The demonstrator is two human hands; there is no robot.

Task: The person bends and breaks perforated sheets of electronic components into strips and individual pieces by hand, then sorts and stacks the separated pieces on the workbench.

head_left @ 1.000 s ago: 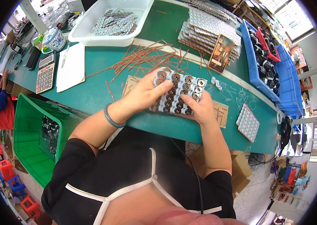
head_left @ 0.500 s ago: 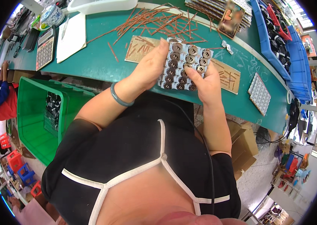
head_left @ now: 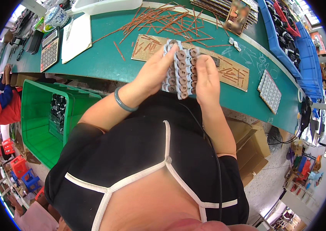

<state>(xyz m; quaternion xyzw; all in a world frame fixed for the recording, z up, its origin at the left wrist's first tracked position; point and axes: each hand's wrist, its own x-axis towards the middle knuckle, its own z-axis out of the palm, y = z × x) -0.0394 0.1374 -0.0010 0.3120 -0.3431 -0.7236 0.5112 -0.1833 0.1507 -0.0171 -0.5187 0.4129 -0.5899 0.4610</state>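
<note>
Between my hands is a panel of round brown pieces (head_left: 181, 71) set in rows on pale bluish-white strips; it is bent, with a column of pieces standing forward. My left hand (head_left: 156, 71), below a grey-green bangle (head_left: 125, 101), grips its left edge with the thumb up along the top. At the right edge, my right hand (head_left: 207, 80) is closed against the panel, its fingers slightly blurred. A tan board (head_left: 224, 79) with short brown strips lies on the table behind the panel, partly hidden by it and my hands.
On the green table (head_left: 105, 63) lie a heap of thin brown sticks (head_left: 163, 23), a calculator (head_left: 50, 50), a notebook (head_left: 77, 38), a patterned grey panel (head_left: 269, 91) and a phone (head_left: 237, 17). Blue crates (head_left: 280, 50) stand right; a green bin (head_left: 36, 121) stands left below the table.
The panel was spread fairly flat and is now bent, its rows turned at different angles. My right hand has shifted from its front face to its right edge, fingers upward.
</note>
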